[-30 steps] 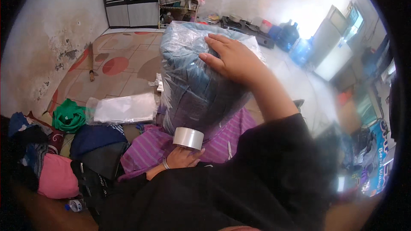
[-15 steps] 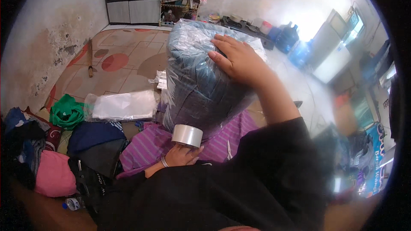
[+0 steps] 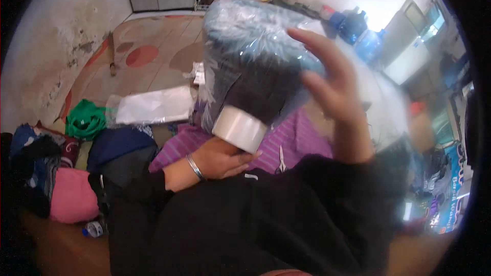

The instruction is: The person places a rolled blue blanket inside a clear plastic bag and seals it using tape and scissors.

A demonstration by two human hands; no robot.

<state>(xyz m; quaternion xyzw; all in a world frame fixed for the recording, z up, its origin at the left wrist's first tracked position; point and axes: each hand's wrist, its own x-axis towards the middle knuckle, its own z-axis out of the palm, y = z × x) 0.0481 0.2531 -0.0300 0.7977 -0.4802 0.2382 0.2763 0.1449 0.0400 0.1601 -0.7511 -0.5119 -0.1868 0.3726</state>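
Observation:
A bulky bundle of blue and dark cloth [image 3: 255, 56] wrapped in clear plastic stands upright before me. At its near side, my left hand [image 3: 217, 158], with metal bangles at the wrist, is closed on a wide roll of tape [image 3: 239, 129]. Its fingertips are partly hidden under the roll. My right hand [image 3: 335, 84] is raised at the bundle's upper right, fingers apart and somewhat blurred, with nothing in it. Under the bundle spreads a purple striped cloth [image 3: 304, 135], and scissors [image 3: 281, 159] lie on it near my body.
White plastic packaging [image 3: 156, 105] lies left of the bundle. Along the left are a green cloth [image 3: 86, 119], a navy cloth [image 3: 121, 148], a pink folded cloth [image 3: 74, 194] and a small bottle [image 3: 93, 229]. Large blue water jugs [image 3: 353, 25] stand at the back right.
My right hand has come off the bundle's top and moved right. The left hand has lifted the tape roll slightly up and right, tilting it. The view has shifted downward.

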